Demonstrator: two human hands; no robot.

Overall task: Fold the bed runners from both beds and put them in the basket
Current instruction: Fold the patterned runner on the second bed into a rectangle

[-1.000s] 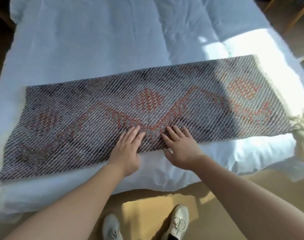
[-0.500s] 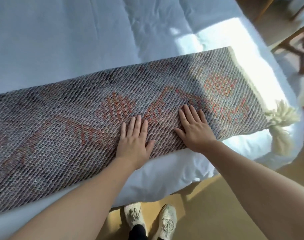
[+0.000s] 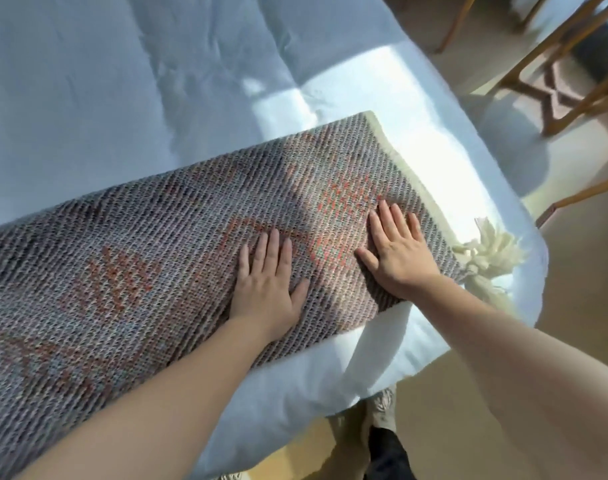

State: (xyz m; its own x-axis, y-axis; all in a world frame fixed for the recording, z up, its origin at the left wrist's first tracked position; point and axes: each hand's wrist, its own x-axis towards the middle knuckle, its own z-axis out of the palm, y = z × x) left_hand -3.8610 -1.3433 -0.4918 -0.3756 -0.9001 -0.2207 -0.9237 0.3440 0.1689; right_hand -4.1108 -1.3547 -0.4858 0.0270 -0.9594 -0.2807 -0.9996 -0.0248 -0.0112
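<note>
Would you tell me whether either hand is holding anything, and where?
Nothing is held: the left hand and right hand lie flat on the bed runner.

Both flat palms (image 3: pixel 266 289) on woven bed runner (image 3: pixel 129 258)

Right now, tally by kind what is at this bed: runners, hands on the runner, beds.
Grey-and-orange woven bed runner: 1
Bare hands lying flat on it: 2, left hand and right hand
White quilted bed: 1
Total: 4
</note>
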